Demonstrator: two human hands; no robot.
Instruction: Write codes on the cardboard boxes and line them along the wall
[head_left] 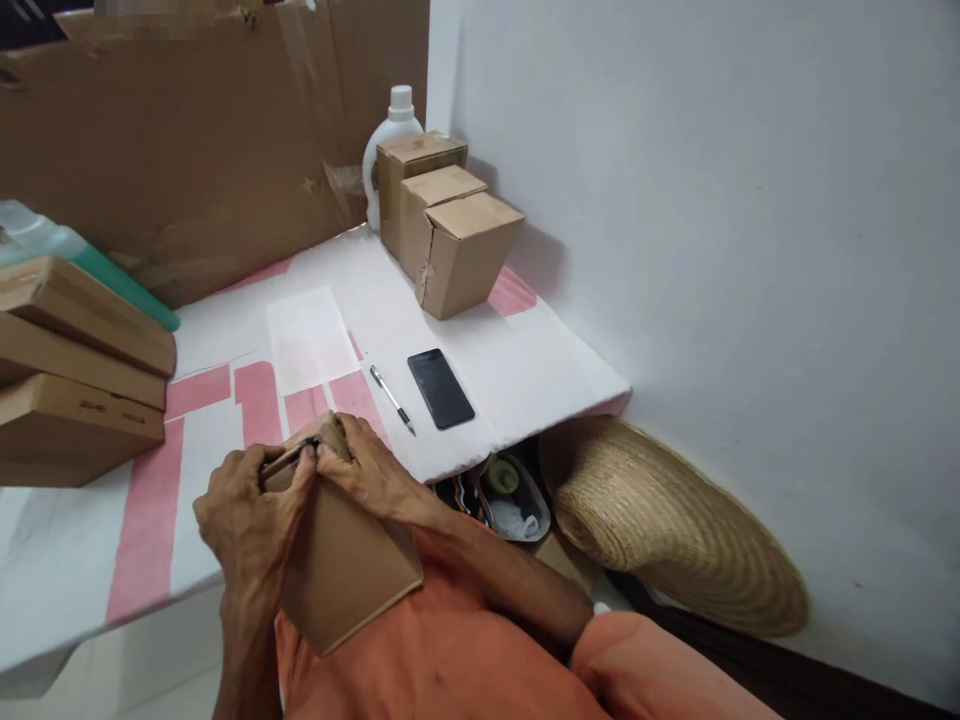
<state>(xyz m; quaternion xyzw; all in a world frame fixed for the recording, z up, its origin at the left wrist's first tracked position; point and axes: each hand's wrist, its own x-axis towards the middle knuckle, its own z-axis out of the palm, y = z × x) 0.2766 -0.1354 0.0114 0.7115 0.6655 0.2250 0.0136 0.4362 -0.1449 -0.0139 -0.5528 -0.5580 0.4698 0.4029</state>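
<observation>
A brown cardboard box [349,570] is tilted against my body at the table's front edge. My left hand [259,505] grips its upper left side, the thumb at a dark gap along the top. My right hand [367,460] holds the upper right side, and its thumb meets the same gap. What lies inside the gap is too dark to make out. Just beyond my right hand, a pen [392,400] and a black smartphone [441,388] lie on the table. A white sheet of paper [311,340] is flat behind the box.
Several cardboard boxes stand at left [82,420] and at the back right [472,255]. Behind them are a white bottle [394,130] and a green-filled container [112,275]. A wall [712,200] bounds the right side. Below the table edge are a straw hat [675,530] and a basket [541,500].
</observation>
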